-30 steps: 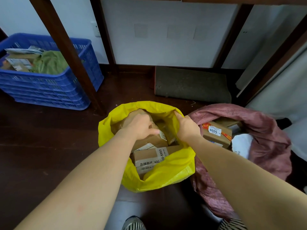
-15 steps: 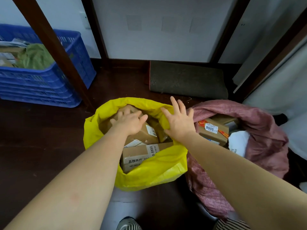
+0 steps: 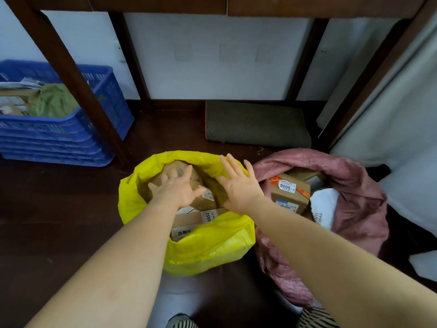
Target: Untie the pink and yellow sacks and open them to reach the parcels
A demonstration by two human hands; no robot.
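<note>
The yellow sack (image 3: 208, 247) stands open on the dark floor in front of me, with brown cardboard parcels (image 3: 189, 221) showing inside. My left hand (image 3: 176, 189) hovers over the sack's mouth with fingers spread, above a brown parcel, holding nothing. My right hand (image 3: 238, 185) is flat and open at the sack's right rim. To the right the pink sack (image 3: 359, 192) lies open too, showing a labelled brown box (image 3: 289, 192) and a white parcel (image 3: 325, 207).
A blue plastic crate (image 3: 71, 136) with paper and green cloth stands at the left behind a slanted wooden leg (image 3: 71, 74). A grey mat (image 3: 257, 124) lies against the white wall. White fabric (image 3: 402, 119) hangs at the right. My striped shoes (image 3: 181, 323) show at the bottom.
Both hands were gripping the yellow sack's rim a second ago; they have let go and spread their fingers. The sack's mouth stays open.
</note>
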